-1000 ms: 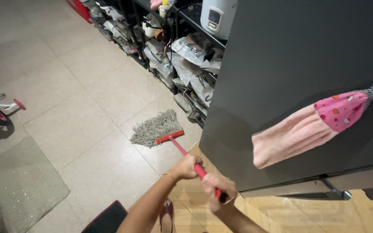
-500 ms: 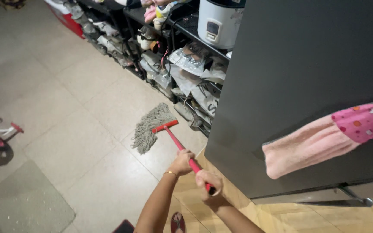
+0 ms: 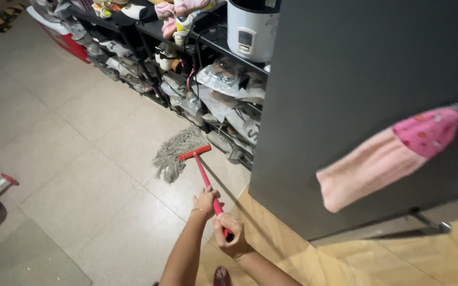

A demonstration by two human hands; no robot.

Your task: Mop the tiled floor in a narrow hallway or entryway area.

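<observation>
Two bare forearms enter from the six o'clock edge of the head view, uncovered as far as they can be seen, with no sleeve showing on either. The left hand (image 3: 206,200), toward eleven o'clock of the pair, wears a thin gold-coloured bangle (image 3: 199,211) at the wrist. The right hand (image 3: 230,230), nearer the six o'clock edge, carries no ring, watch or band that can be made out. Both hands are ungloved, the fingers slender.

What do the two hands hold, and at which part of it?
Both the left hand and right hand grip the mop by its red handle, near the upper end.
</observation>
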